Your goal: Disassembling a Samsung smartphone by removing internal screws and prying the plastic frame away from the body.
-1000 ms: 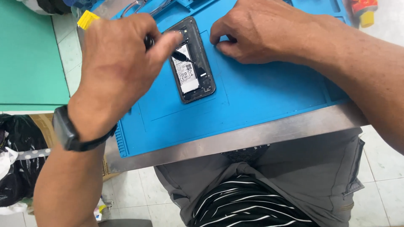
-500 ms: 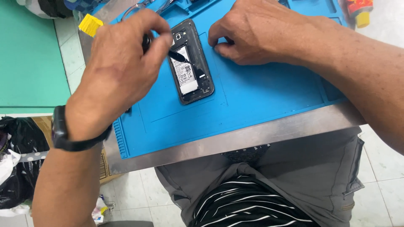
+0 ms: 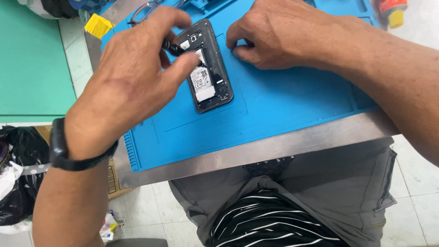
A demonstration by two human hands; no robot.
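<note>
Fingers (image 3: 171, 43) of the left hand (image 3: 130, 87) pinch a dark tool (image 3: 170, 46) over the opened phone (image 3: 206, 68).
Right hand (image 3: 274, 36), fingers curled together, presses the blue mat (image 3: 283, 105), bracing beside it.

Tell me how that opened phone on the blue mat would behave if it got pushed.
The opened phone lies flat on the blue mat, so it would probably slide, not roll or tip. Its rigid frame looks stiff. With the back off and the insides exposed, it is likely fragile.
</note>
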